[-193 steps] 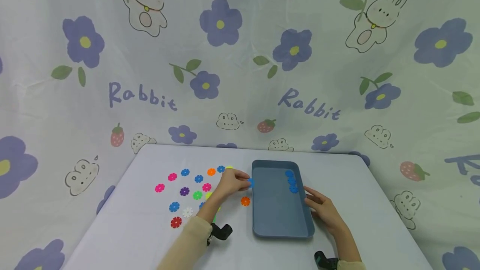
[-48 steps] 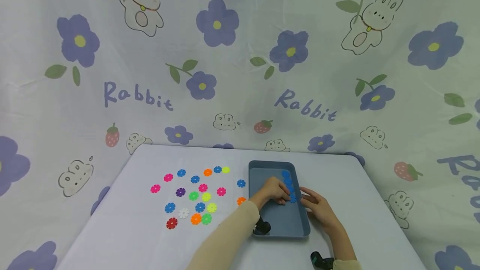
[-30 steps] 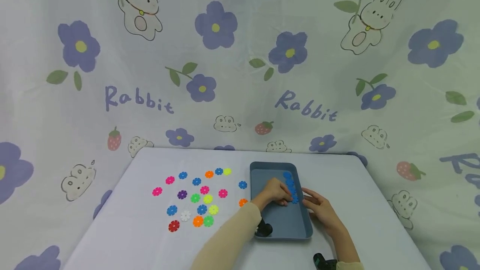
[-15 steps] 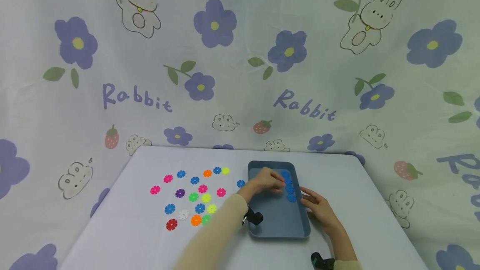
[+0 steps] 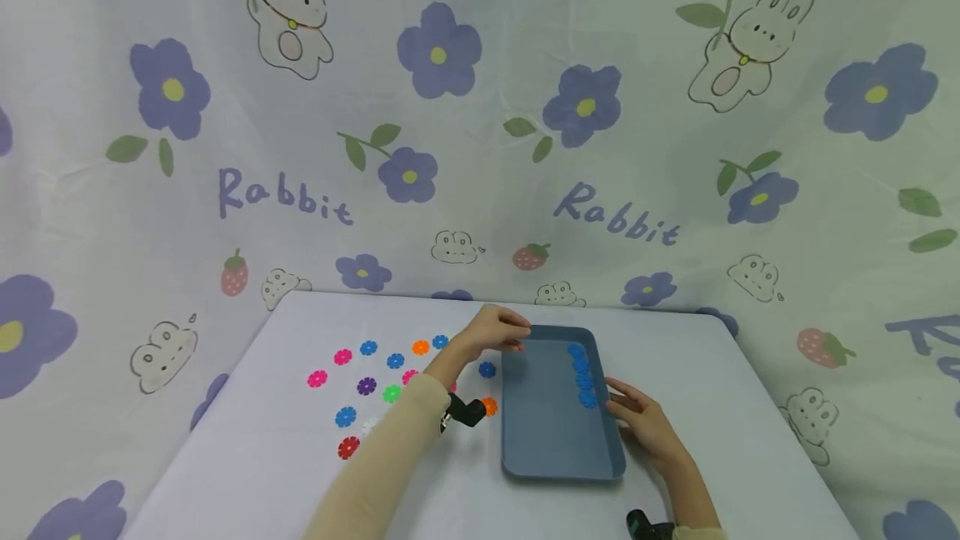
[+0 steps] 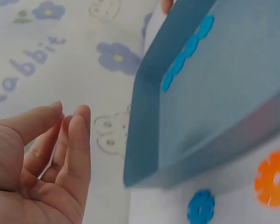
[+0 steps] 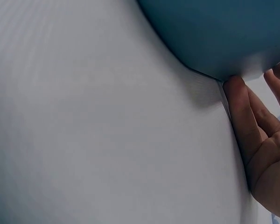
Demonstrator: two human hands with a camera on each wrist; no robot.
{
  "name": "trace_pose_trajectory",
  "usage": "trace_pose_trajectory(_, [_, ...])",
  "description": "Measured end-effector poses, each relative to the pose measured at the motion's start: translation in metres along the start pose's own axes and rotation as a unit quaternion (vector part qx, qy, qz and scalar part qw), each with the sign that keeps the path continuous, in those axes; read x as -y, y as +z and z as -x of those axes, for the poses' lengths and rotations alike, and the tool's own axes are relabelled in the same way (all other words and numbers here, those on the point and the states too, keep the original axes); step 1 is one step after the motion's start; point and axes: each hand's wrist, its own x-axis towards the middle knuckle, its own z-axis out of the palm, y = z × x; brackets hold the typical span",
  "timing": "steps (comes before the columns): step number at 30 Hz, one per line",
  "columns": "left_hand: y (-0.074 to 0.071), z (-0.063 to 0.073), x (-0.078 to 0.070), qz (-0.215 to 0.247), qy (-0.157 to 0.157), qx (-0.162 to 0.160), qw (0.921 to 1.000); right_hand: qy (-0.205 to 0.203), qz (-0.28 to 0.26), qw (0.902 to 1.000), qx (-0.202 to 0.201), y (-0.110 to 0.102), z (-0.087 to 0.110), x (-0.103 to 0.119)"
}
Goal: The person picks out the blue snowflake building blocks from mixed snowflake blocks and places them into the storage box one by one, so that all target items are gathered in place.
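Note:
My left hand (image 5: 489, 332) hovers over the far left corner of the grey-blue tray (image 5: 551, 448). The left wrist view shows that hand (image 6: 51, 163) with its fingers loosely bent and nothing between them. Inside the tray, several blue snowflake discs (image 5: 584, 382) lie in a touching row along the right wall. My right hand (image 5: 652, 427) rests at the tray's right side, fingers extended. In the right wrist view, fingertips (image 7: 235, 86) touch the lower edge of the tray's outer wall (image 7: 214, 37).
Left of the tray, notched discs in several colours are spread on the white table (image 5: 247, 457): a blue disc (image 5: 487, 370) and an orange disc (image 5: 490, 407) near the tray, a purple disc (image 5: 367, 386), a red disc (image 5: 348, 447). My left sleeve hides some.
A blue disc my left hand held earlier now lies at the near end of the row. That hand has let go and moved left and away, out over the tray's corner. The right hand stayed.

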Motion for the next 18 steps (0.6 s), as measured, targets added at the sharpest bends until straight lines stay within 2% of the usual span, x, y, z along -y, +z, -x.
trace_pose_trajectory(8, [-0.025, 0.008, 0.007, -0.031, 0.005, -0.024, 0.9992, -0.004, 0.001, 1.0, 0.006, -0.001, -0.002, -0.001])
trace_pose_trajectory(18, [-0.044, 0.016, 0.032, -0.09, -0.008, -0.087, 0.9921, -0.003, 0.01, 0.9999, 0.006, -0.001, -0.001, -0.001])
